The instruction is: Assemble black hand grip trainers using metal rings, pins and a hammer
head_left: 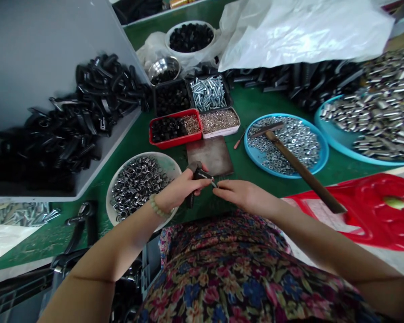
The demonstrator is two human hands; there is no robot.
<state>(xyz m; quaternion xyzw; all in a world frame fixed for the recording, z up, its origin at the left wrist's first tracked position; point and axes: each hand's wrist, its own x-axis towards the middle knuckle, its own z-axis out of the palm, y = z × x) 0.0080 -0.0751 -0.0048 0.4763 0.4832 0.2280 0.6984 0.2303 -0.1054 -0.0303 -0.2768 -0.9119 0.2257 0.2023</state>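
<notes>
My left hand (178,190), with a beaded bracelet at the wrist, is closed around a black plastic handle-like part (195,167) in front of my body. From the right, my right hand (242,194) meets it, its thumb and fingers pinched on a small silvery metal piece (214,184) at the end of the black part. The piece's exact shape is too small to make out. Just beyond my hands a flat metal plate (211,154) lies on the green table (245,101). Left of my left hand stands a white bowl (110,197) of metal rings.
A hammer (301,170) rests across a blue tray (324,161) of small metal parts. Behind the plate are a red box (177,144) and other boxes of screws and black pieces. A large grey bin (54,40) of black parts fills the left; a red tray (373,197) lies right.
</notes>
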